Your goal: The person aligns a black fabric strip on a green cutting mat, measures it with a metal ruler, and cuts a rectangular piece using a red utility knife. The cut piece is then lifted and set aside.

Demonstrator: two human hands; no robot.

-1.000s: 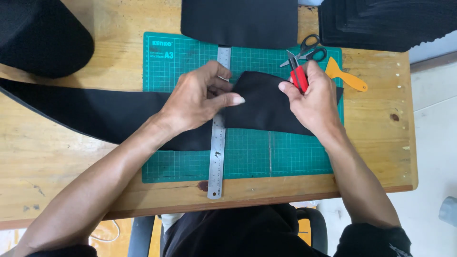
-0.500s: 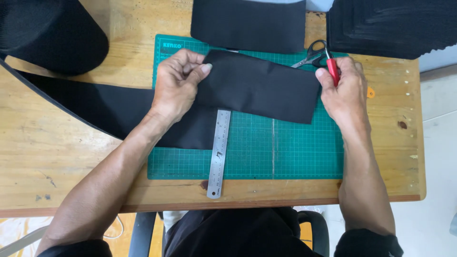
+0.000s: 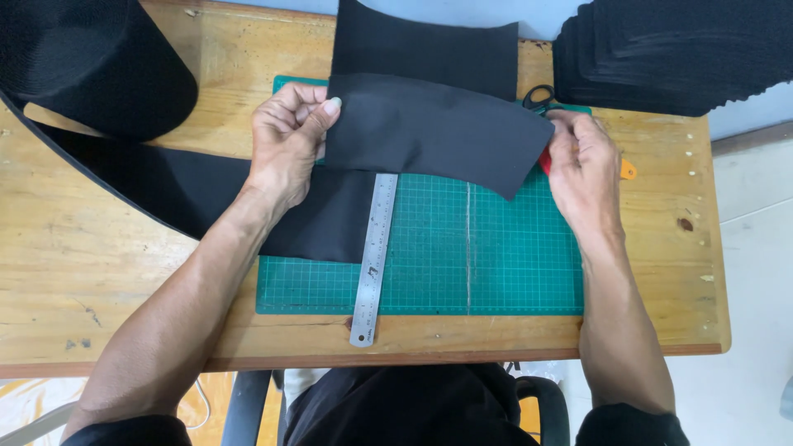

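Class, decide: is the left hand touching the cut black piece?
Touching. The head view shows the left hand pinching the left edge of the cut black piece, thumb on top.

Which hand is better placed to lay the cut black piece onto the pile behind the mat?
Probably the left hand: it pinches the cut fabric piece at its left edge, just below the pile of cut pieces. The right hand also holds something red and lies further from that pile.
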